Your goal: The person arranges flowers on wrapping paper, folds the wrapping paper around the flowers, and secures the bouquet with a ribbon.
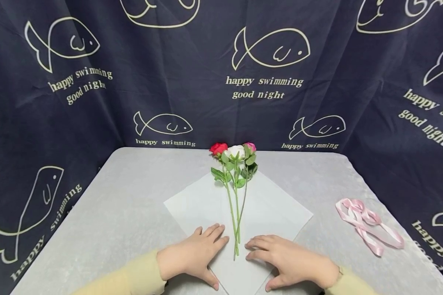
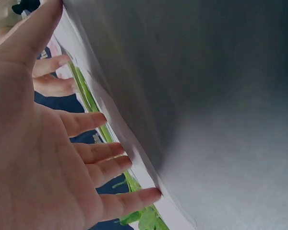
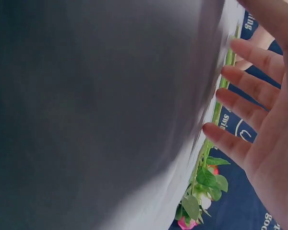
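Three long-stemmed roses lie on a white sheet of wrapping paper [image 1: 277,205] turned cornerwise on the table: a red rose [image 1: 218,149], a white rose [image 1: 236,153] and a pink rose [image 1: 250,146]. Their green stems [image 1: 237,223] cross near the lower ends. To the left of the stems, my left hand [image 1: 197,254] lies with fingers spread, fingertips at the paper. On the other side my right hand [image 1: 284,260] is spread likewise, its fingertips close to the stems. Both wrist views show extended fingers, with nothing held in either palm.
A loosely looped pink ribbon [image 1: 369,225] lies on the right of the grey-covered table [image 1: 133,192]. Behind and beside the table hangs a dark blue cloth [image 1: 210,82] printed with fish outlines and lettering.
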### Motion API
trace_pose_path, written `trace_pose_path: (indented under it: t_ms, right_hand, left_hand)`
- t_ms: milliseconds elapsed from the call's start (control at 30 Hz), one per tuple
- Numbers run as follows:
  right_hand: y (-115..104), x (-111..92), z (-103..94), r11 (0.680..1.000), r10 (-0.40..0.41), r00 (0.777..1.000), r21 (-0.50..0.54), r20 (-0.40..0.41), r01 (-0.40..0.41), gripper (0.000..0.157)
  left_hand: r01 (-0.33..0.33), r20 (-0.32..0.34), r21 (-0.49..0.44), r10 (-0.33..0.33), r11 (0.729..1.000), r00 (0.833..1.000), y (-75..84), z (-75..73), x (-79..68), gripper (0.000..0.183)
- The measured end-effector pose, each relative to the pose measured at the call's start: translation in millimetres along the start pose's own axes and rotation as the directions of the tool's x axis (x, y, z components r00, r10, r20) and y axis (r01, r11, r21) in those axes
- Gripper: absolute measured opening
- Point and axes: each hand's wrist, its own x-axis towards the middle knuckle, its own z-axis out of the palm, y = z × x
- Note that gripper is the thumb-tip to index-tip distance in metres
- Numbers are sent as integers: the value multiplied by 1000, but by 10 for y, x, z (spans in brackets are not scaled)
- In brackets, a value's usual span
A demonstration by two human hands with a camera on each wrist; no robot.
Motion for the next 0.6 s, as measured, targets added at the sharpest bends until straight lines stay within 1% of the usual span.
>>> trace_pose_path:
  t_ms: [100, 167, 267, 367, 433, 500, 567, 600]
  right_hand:
    - [-35, -10, 11, 1000, 0, 1000, -25, -22, -1, 58]
    - [-52, -3, 17, 999, -4, 999, -38, -49, 2, 51]
    - [-65, 18, 18, 999, -10, 994, -50, -107, 5, 40]
    - [-64, 42, 19, 999, -9, 988, -48, -152, 2, 31]
    - [-60, 57, 19, 999, 1, 986, -35, -169, -7, 26]
    - [-53, 73, 22, 1000, 14, 983, -17, -185, -17, 26]
    - [-37, 88, 19, 1000, 25, 980, 6, -198, -24, 27]
    - [-29, 95, 17, 1000, 30, 979, 14, -204, -28, 28]
  left_hand:
    - [-74, -29, 33, 75, 997, 997, 40, -11, -40, 105]
    - [-121, -53, 59, 124, 991, 991, 59, -12, -60, 94]
    - [-174, -101, 112, 185, 978, 977, 85, -4, -71, 73]
    - [-194, -167, 168, 222, 966, 961, 108, 12, -67, 49]
    - [-189, -211, 186, 227, 964, 951, 119, 24, -54, 35]
    - [-170, -253, 178, 212, 969, 944, 121, 39, -34, 25]
    - [-145, -285, 148, 183, 978, 941, 119, 56, -3, 21]
    - [-130, -292, 127, 162, 983, 942, 115, 64, 12, 19]
